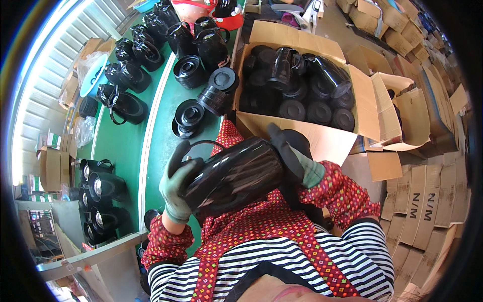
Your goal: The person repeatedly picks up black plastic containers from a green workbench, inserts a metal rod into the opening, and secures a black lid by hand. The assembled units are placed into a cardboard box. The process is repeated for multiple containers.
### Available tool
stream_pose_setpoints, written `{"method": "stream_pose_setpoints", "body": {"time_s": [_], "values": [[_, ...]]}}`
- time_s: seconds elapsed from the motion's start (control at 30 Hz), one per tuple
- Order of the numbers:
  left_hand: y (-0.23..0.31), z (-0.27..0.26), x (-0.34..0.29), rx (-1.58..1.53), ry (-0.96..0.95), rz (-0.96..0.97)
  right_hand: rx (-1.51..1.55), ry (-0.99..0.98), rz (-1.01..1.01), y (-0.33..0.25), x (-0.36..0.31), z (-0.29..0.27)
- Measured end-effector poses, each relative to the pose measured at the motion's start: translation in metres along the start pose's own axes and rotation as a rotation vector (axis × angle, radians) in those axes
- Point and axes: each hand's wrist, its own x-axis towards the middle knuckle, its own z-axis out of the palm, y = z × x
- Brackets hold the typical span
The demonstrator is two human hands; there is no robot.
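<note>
In front of my chest lies a glossy black jug (239, 176), held on its side and tilted, with its thin curved handle toward the far side. My left hand (178, 183), in a pale green glove with dark fingers, is wrapped round the jug's left end. At the other end my right hand (297, 158), gloved alike, grips the jug with its fingers over the top edge. Just beyond the right hand shows a dark rounded part (298, 140); whether it belongs to the jug cannot be made out. The jug hides most of my left palm.
Round black lids (188, 113) are stacked on the green table (126, 161), with several black jugs (133, 75) behind and at left. An open cardboard box (297, 35) full of black parts stands at the far right. Flattened cartons (422, 196) lie at right.
</note>
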Motion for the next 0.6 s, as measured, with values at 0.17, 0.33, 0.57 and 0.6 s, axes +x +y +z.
{"method": "stream_pose_setpoints", "body": {"time_s": [0.17, 0.33, 0.57, 0.6], "values": [[-0.083, 0.023, -0.033, -0.05, -0.265, 0.069, -0.637, -0.109, -0.894, 0.012, -0.008, 0.004], [0.008, 0.002, 0.011, 0.088, 0.011, 0.042, -0.181, -0.091, -0.602, 0.019, -0.01, 0.01], [-0.068, 0.007, -0.043, -0.629, -0.171, -0.369, -0.314, -0.043, -0.537, 0.008, -0.019, 0.029], [-0.066, 0.012, -0.039, -0.577, -0.318, -0.351, -0.538, -0.091, -0.692, 0.006, -0.021, 0.024]]}}
